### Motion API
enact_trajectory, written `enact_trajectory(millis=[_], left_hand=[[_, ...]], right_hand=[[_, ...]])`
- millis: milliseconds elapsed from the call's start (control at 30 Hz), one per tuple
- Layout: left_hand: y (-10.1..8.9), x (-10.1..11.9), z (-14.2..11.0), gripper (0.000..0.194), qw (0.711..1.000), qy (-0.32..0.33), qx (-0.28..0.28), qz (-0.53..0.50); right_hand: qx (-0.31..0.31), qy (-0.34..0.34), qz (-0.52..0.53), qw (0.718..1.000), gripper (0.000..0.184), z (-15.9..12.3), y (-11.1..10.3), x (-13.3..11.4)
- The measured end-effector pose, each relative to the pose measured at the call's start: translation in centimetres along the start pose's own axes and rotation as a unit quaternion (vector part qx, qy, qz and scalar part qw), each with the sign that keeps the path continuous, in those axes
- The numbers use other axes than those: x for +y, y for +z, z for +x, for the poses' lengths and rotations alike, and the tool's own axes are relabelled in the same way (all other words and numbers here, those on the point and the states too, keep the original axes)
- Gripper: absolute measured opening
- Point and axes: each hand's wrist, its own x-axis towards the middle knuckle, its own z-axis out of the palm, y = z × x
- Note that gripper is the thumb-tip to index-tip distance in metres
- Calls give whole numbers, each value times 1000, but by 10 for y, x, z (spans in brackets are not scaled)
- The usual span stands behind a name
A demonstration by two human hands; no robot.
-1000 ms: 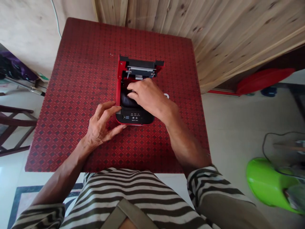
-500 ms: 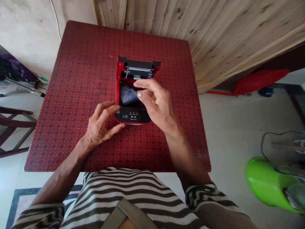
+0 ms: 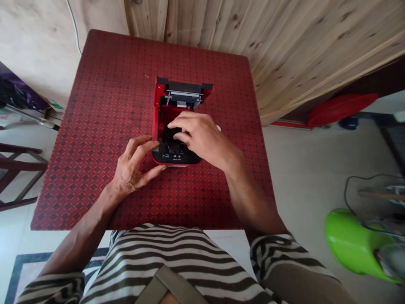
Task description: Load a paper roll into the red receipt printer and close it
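A small red and black printer [image 3: 177, 158], probably a label printer, stands on the table with its lid [image 3: 183, 93] raised. My left hand [image 3: 131, 166] grips its front left corner, the fingers at the side and top edge and the thumb low at the front. Over the uncovered compartment is my right hand [image 3: 202, 133], fingers bent and thumb and forefinger apart. A dark piece [image 3: 173, 145] shows beneath that thumb and overlaps the front panel. Its kind is unclear, and my right hand covers much of the compartment.
A red patterned cloth covers the table [image 3: 104, 97], which stands by a wooden plank wall [image 3: 215, 25]. A small white thing [image 3: 219, 128] peeks out beyond my right hand. On the floor to the right is a green tub [image 3: 344, 236]; a dark wooden chair [image 3: 22, 164] is at the left.
My right hand has moved left and lower over the compartment. The wrinkled blue-grey bundle seen inside is no longer recognisable; a dark piece shows near the front panel. My left hand stays put.
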Motion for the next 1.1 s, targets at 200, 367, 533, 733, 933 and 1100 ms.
enact_trajectory(millis=[200, 367, 533, 733, 933, 1100], left_hand=[[1, -1, -1, 58, 1000, 3, 5, -11], [1, 0, -1, 59, 1000, -5, 1, -15], [0, 0, -1, 57, 1000, -4, -7, -9], [0, -4, -2, 59, 1000, -7, -15, -9], [2, -5, -1, 62, 1000, 2, 0, -17], [2, -4, 0, 65, 1000, -3, 4, -25]], right_hand=[[-126, 17, -190, 974, 24, 30, 0, -13], [-155, 22, -249, 956, 26, 42, 2, -18], [-128, 24, -253, 959, 25, 36, -1, -22], [93, 14, -77, 993, 20, -26, -36, -32], [98, 97, 253, 958, 28, -125, -35, -28], [107, 187, 307, 927, 29, -152, 37, -11]])
